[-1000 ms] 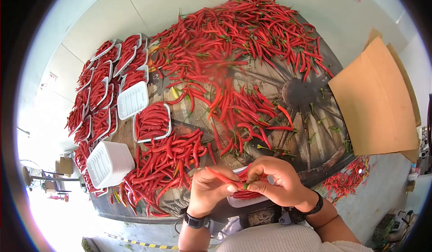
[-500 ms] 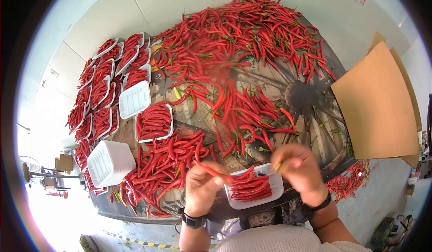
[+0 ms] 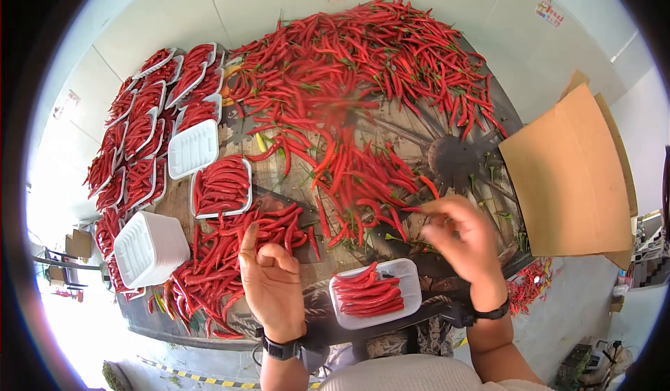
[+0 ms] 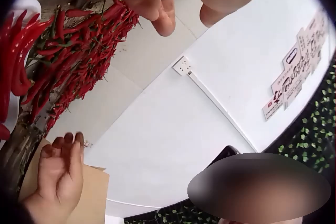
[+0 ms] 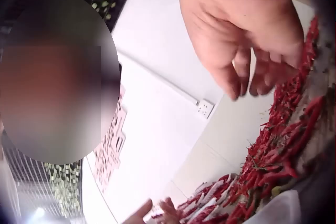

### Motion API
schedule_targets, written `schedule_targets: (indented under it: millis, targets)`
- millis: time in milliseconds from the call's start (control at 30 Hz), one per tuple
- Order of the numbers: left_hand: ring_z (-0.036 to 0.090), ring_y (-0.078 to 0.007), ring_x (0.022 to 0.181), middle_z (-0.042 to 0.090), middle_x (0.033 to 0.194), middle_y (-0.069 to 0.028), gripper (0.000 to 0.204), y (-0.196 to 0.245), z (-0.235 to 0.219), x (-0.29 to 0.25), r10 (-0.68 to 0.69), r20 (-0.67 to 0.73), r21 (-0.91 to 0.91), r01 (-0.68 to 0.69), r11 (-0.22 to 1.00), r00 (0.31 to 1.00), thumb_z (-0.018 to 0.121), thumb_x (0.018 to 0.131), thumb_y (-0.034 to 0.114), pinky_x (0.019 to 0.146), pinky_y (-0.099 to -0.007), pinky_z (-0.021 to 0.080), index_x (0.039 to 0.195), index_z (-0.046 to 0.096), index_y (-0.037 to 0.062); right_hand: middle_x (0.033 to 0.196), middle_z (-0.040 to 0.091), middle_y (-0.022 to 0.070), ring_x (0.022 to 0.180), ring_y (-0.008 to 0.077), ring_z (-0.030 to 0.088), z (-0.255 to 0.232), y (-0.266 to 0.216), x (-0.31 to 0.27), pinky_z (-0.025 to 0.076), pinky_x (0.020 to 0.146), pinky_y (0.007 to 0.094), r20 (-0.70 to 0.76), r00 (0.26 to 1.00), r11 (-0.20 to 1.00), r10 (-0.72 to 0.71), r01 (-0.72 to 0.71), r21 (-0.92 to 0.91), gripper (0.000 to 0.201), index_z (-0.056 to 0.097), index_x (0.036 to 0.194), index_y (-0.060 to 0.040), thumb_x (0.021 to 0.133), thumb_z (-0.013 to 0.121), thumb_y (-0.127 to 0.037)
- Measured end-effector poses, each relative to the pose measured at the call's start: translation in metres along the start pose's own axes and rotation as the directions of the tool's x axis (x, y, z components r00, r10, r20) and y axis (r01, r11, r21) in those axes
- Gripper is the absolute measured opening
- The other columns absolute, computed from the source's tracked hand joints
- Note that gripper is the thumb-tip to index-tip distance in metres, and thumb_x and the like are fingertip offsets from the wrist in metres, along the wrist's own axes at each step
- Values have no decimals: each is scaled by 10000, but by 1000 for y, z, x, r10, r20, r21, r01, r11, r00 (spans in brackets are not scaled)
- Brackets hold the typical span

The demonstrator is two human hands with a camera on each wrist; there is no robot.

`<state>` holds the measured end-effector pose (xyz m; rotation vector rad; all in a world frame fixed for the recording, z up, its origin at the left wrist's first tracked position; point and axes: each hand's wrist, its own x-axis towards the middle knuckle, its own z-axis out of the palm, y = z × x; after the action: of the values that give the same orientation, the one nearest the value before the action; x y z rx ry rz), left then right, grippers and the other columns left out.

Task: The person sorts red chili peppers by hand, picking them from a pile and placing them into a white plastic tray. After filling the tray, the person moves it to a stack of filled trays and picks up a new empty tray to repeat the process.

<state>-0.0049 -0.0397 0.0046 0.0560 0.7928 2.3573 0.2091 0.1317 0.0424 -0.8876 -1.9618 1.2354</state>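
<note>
A white tray [image 3: 410,279] with a row of red chilies [image 3: 370,300] sits at the table's front edge, between my hands. To its left, my left hand [image 3: 272,290] is raised with loosely bent fingers and nothing in them, close to a heap of chilies [image 3: 279,225]. My right hand [image 3: 464,241] reaches over the table on the right, fingers loosely bent. In the head view its fingertips overlap the end of a chili at the edge of the middle heap [image 3: 363,181]. The right wrist view shows no chili between the fingers of that hand [image 5: 247,40].
Filled chili trays [image 3: 143,136] are stacked at the left. Nearer stand a stack of white trays [image 3: 150,251], an upturned tray [image 3: 193,148] and one filled tray [image 3: 222,187]. A large chili pile [image 3: 363,49] covers the back. A cardboard box [image 3: 565,181] stands at the right edge.
Both hands were on a chili over the tray; then the right hand drew away. Now the chili is gone from the left hand, which has moved left, and the right hand has moved forward.
</note>
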Motion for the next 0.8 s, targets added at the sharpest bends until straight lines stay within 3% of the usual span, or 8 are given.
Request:
schedule_targets:
  millis: [33,67,200,433,500,633,700,800]
  targets:
    - [572,-114,751,636,937,-58,499,0,-2,0,-20,79,32,17,999,997,524,1074,372,695,-275,500,1406,476,2,1038,665,73,874,208,630,8,-5,5,499,735,312,91,992,965,-93,112,-236,229,705,1073,-36,851,756,-59]
    - [519,-107,702,580,836,-33,484,0,-4,0,-39,158,64,30,998,987,547,1065,362,668,-274,457,1388,484,6,1023,654,116,901,309,630,17,-6,11,502,780,382,125,984,939,-130,163,-302,287,694,1077,-40,806,780,-76]
    - [506,-125,707,562,799,-27,480,0,2,-5,-91,221,190,48,981,971,676,981,280,675,-271,431,1323,494,-3,967,628,135,966,370,612,37,-3,26,483,850,445,253,948,823,-194,297,-484,287,680,1048,-53,781,783,-79]
    - [477,-106,678,528,768,-5,408,0,4,-7,-148,231,325,67,943,962,680,971,259,634,-256,387,1250,533,0,937,644,119,948,351,631,41,8,33,490,846,438,299,949,783,-98,258,-566,269,666,1048,-51,799,765,-65]
    - [479,-105,680,532,770,-6,406,0,4,-8,-153,217,315,79,946,964,682,968,256,638,-255,389,1243,534,-3,885,650,115,894,342,646,39,8,36,490,849,429,242,970,907,4,99,-409,232,646,1018,-45,812,751,-58]
    - [488,-106,687,541,774,-7,403,1,7,-9,-182,199,339,107,935,963,692,957,249,651,-256,397,1226,536,-8,861,658,121,856,343,655,41,-2,45,494,827,420,164,986,946,6,48,-319,193,634,989,-47,830,739,-79]
    - [491,-108,689,543,774,-8,402,0,7,-9,-188,193,336,115,935,963,696,953,247,654,-257,401,1220,537,-8,874,645,123,877,337,652,42,1,50,503,796,423,262,961,849,-94,215,-483,194,628,974,-48,830,743,-109]
    - [498,-112,692,545,775,-8,398,1,6,-8,-193,193,337,120,934,962,702,948,245,660,-259,409,1209,539,-7,871,617,126,889,334,644,52,12,55,505,771,429,316,937,724,-148,320,-611,189,623,955,-55,820,743,-111]
